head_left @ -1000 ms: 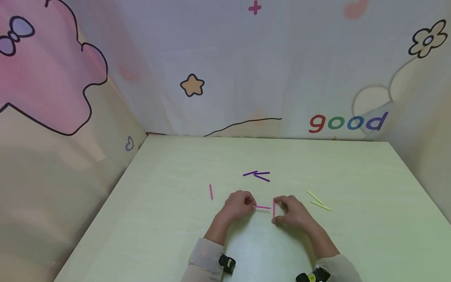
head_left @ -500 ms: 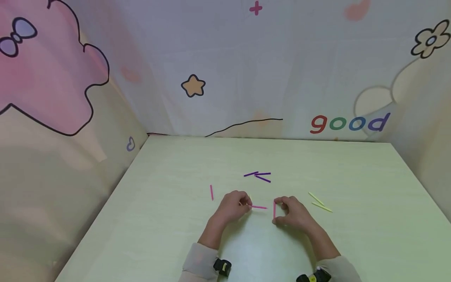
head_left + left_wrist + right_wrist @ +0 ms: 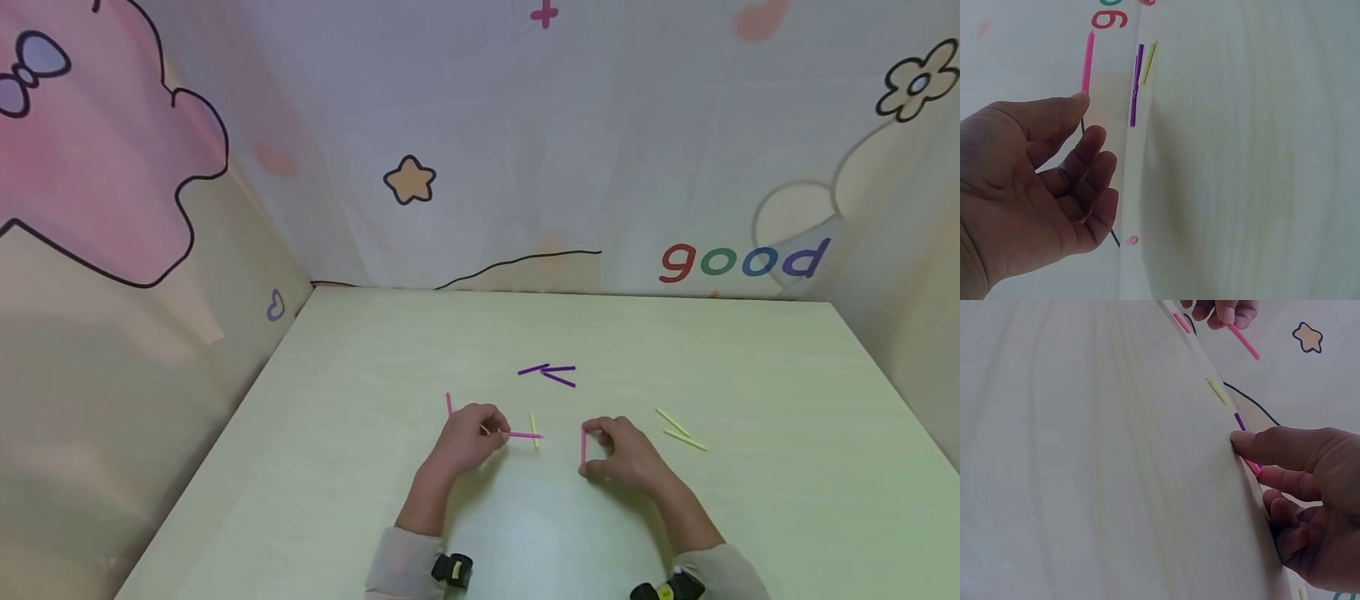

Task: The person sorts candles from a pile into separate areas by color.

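Observation:
My left hand (image 3: 468,437) pinches a thin pink stick (image 3: 525,435) by one end, between thumb and fingers. The left wrist view shows this stick (image 3: 1088,62) held up off the table. In the head view its free end crosses over a yellow-green stick (image 3: 533,423) lying on the table. To the right, my right hand (image 3: 622,450) holds another pink stick (image 3: 583,446) lengthwise between thumb and index finger, at the table surface. A third pink stick (image 3: 448,402) lies beyond the left hand, which partly hides it.
Several more sticks lie on the pale table (image 3: 337,467): purple sticks (image 3: 558,368) grouped farther back and two yellow-green sticks (image 3: 682,440) right of the right hand. A printed cloth wall (image 3: 487,125) stands behind the table.
My left hand has moved left with its pink stick, away from the right hand. The yellow-green stick behind it has come into view. The right hand stays put.

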The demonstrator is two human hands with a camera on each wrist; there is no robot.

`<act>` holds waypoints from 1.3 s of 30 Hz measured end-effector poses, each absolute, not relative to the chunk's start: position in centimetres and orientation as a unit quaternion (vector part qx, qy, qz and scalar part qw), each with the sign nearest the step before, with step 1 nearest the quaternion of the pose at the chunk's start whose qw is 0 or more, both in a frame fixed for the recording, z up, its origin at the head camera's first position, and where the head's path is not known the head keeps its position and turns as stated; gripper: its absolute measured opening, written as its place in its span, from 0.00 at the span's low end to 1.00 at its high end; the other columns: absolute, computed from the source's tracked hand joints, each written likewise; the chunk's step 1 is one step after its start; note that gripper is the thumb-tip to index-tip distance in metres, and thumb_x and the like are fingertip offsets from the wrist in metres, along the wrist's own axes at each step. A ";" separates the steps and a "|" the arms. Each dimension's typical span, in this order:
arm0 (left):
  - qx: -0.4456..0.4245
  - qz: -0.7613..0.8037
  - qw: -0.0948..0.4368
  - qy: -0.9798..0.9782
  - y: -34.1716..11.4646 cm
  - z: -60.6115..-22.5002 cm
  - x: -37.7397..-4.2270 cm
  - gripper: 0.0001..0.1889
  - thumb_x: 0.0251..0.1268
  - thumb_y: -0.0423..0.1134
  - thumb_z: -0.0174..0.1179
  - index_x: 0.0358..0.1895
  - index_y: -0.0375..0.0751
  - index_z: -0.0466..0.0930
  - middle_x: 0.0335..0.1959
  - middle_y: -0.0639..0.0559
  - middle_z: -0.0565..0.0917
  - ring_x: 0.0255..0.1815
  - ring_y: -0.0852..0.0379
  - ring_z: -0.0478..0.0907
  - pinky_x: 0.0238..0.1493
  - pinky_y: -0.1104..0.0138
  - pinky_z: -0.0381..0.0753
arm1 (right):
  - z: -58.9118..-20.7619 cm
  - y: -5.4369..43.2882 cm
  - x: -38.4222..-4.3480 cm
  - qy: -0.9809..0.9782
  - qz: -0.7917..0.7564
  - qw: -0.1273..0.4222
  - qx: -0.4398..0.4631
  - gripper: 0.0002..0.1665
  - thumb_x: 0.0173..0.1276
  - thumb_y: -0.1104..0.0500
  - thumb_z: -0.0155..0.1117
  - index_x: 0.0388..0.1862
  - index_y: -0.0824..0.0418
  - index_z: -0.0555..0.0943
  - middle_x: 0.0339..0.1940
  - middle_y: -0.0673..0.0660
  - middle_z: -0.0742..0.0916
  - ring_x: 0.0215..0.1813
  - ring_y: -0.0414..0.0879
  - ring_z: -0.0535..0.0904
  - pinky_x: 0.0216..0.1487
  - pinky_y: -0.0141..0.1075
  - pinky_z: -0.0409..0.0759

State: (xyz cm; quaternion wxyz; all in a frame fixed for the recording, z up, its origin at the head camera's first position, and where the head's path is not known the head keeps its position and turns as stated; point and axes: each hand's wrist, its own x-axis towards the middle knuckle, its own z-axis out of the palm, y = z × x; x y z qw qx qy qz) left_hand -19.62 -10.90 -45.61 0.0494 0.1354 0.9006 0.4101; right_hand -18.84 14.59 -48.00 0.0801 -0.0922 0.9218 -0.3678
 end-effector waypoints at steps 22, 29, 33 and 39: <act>0.084 0.428 0.026 0.899 -15.1 -45.2 -19.1 0.02 0.57 0.31 0.62 0.33 0.40 0.81 0.29 0.56 0.78 0.31 0.57 0.73 0.35 0.63 0.72 | -48.0 14.5 -19.1 0.924 -0.360 0.088 -0.089 0.33 0.45 0.61 0.77 0.52 0.65 0.76 0.36 0.55 0.75 0.40 0.49 0.69 0.41 0.41 0.69; 0.063 0.434 0.035 0.898 -16.3 -45.5 -19.0 0.02 0.57 0.30 0.62 0.33 0.40 0.81 0.28 0.55 0.77 0.30 0.57 0.72 0.34 0.64 0.72 | -48.0 14.6 -18.9 0.924 -0.363 0.080 -0.089 0.33 0.44 0.61 0.77 0.51 0.65 0.77 0.35 0.55 0.74 0.39 0.49 0.69 0.39 0.40 0.68; 0.039 0.436 0.048 0.898 -17.1 -45.8 -19.0 0.02 0.57 0.30 0.62 0.33 0.41 0.80 0.28 0.55 0.77 0.31 0.56 0.72 0.33 0.64 0.72 | -48.1 14.5 -18.9 0.923 -0.366 0.087 -0.081 0.33 0.45 0.61 0.77 0.52 0.64 0.77 0.35 0.55 0.74 0.39 0.49 0.69 0.40 0.40 0.68; 0.021 0.439 0.050 0.897 -18.1 -45.9 -19.2 0.02 0.58 0.31 0.62 0.33 0.41 0.81 0.28 0.54 0.77 0.31 0.55 0.72 0.33 0.64 0.72 | -48.0 14.4 -18.9 0.924 -0.363 0.089 -0.078 0.33 0.45 0.61 0.77 0.52 0.64 0.76 0.36 0.55 0.74 0.40 0.49 0.68 0.40 0.41 0.68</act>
